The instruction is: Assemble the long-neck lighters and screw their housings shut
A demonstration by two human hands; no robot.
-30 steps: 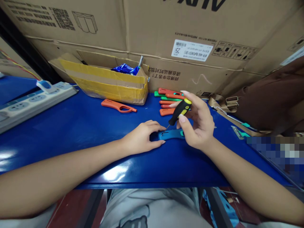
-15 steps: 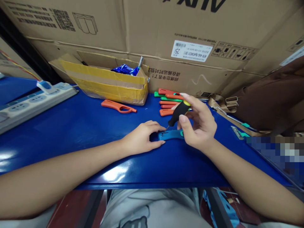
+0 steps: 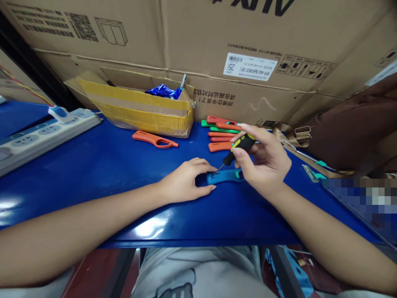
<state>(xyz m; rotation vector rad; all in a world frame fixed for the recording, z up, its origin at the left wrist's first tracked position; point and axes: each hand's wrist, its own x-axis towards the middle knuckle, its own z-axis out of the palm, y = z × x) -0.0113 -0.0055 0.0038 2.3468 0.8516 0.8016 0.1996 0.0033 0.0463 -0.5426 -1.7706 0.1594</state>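
A blue lighter casing [image 3: 226,176] with a green trigger part lies flat on the blue table, near its middle. My left hand [image 3: 189,180] rests on the table, its thumb and fingers closed about the casing's left end. In my right hand [image 3: 263,159] is a screwdriver [image 3: 243,144] with a black and yellow handle, pinched between thumb and fingers. Its thin shaft slants down to the left, and the tip meets the casing's left end. My right hand partly hides the casing's right end.
Several orange and green lighter casings [image 3: 221,146] lie behind my right hand. One orange casing [image 3: 151,138] sits alone before an open cardboard box [image 3: 139,111] with yellow tape. A power strip [image 3: 46,134] is at the left; a brown bag [image 3: 350,124] stands at the right.
The screwdriver's handle has tilted down and to the right, along with my right hand. Its tip stays on the blue casing; my left hand has hardly moved.
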